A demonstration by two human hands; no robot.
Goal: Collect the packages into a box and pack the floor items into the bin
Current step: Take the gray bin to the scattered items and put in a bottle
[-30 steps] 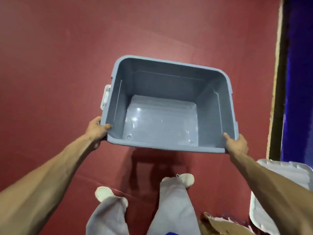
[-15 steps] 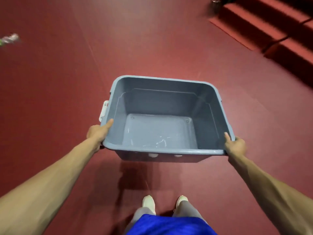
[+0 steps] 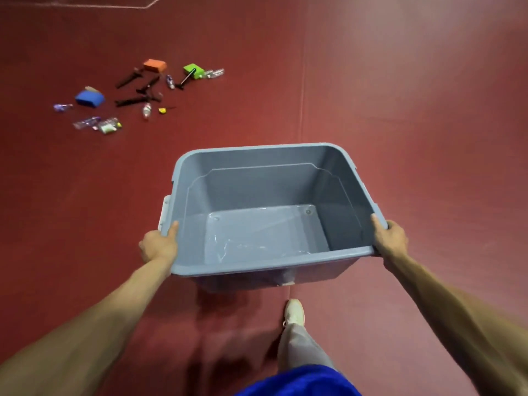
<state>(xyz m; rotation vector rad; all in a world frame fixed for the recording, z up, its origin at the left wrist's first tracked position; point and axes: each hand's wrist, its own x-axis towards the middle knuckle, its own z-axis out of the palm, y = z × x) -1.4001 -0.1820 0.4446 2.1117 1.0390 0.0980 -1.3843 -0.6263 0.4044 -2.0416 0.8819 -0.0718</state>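
Grey bin [image 3: 257, 190], rim clamped in my left hand [image 3: 158, 245] and right hand [image 3: 390, 238]; either grip could slip off smooth corners before the floor items [image 3: 137, 92].

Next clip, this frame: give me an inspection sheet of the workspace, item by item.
Surface: dark red floor, one seam running through it.
Job's things: grey bin carried upright, nothing inside; ahead to the left lie an orange block, green block, blue block, black tools, clear bottles and packets.
Clutter: nothing seen beyond those.
Grippers: left hand grips the bin's near left corner; right hand grips its near right corner.
Cables: nothing seen.
Surroundings: white line far off on the floor; one pale shoe below the bin.
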